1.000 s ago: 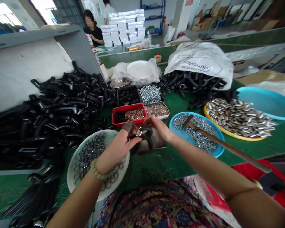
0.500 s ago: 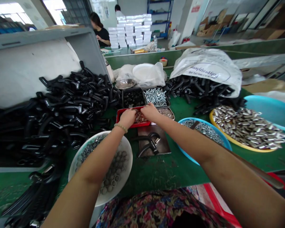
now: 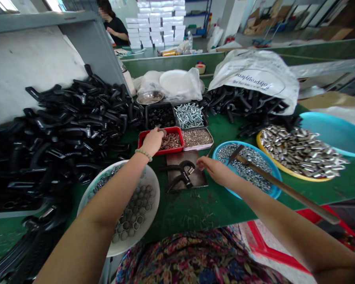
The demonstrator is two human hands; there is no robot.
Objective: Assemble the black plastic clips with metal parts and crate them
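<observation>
My left hand (image 3: 152, 142) is curled over the black-filled side of a red plastic tray (image 3: 175, 146), its fingers dipping in; whether it holds anything is hidden. My right hand (image 3: 214, 170) rests with fingers apart and nothing visible in them, just right of a dark metal plate (image 3: 177, 159). On that plate lies a black curved handle with a small steel fitting (image 3: 180, 175). Below my left forearm, a white bowl (image 3: 152, 185) holds metal rings.
A heap of black handles (image 3: 77, 130) fills the left. A wood-handled hammer (image 3: 284, 189) lies across a blue dish of washers (image 3: 254, 150). Beyond it stands a yellow tray of steel sleeves (image 3: 296, 173). A co-worker (image 3: 115, 29) sits far back.
My right hand has moved off the red tray to the right, beside the plate. My left hand stays at the tray. The hammer shows fully again.
</observation>
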